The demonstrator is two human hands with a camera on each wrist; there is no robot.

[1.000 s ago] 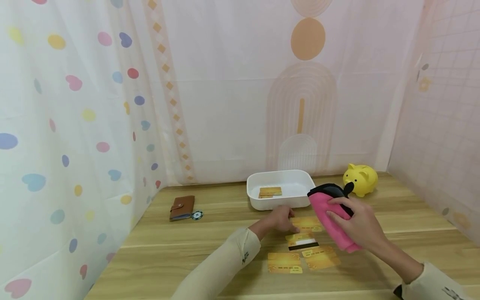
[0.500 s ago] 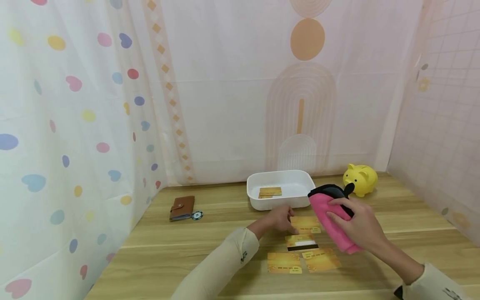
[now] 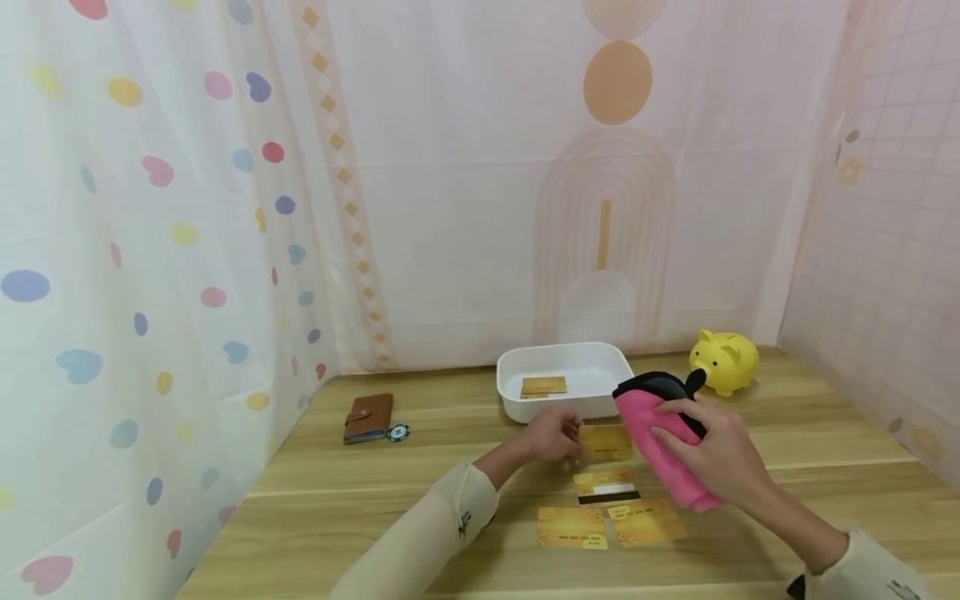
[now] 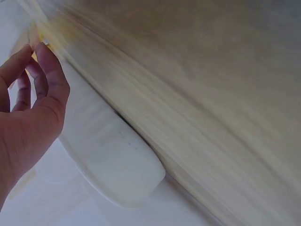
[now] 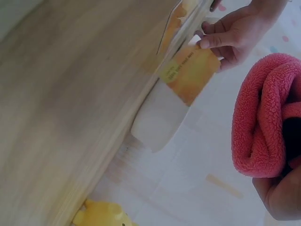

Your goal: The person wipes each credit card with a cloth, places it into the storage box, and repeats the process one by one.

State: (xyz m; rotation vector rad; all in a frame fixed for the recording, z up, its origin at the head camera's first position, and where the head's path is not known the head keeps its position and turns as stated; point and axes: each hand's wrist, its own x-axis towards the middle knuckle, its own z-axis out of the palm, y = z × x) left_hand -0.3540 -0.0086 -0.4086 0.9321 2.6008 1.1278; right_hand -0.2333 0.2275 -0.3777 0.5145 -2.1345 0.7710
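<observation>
My left hand (image 3: 553, 436) pinches an orange-yellow bank card (image 3: 606, 443) by its left end. In the right wrist view the card (image 5: 190, 73) stands tilted, raised off the wooden table, with thumb and fingertips on its edge. My right hand (image 3: 716, 450) grips a folded pink fleecy cloth item (image 3: 660, 442) with black trim and a black tab; its exact kind is unclear. From the right wrist the fluffy pink folds (image 5: 258, 117) show up close. Just below the held card lies a card with a black stripe (image 3: 607, 487), and nearer me are two more cards (image 3: 572, 527).
A white tray (image 3: 517, 408) with orange-yellow cards (image 3: 543, 385) inside stands behind my left hand. A yellow piggy bank (image 3: 725, 362) is at the back right. To the left lie a brown snap wallet (image 3: 369, 418) and a poker chip (image 3: 398, 433). Curtains enclose the back and sides.
The left hand has come up slightly and left, lifting the upper card off the table. The right hand and the pink cloth item have stayed nearly still.
</observation>
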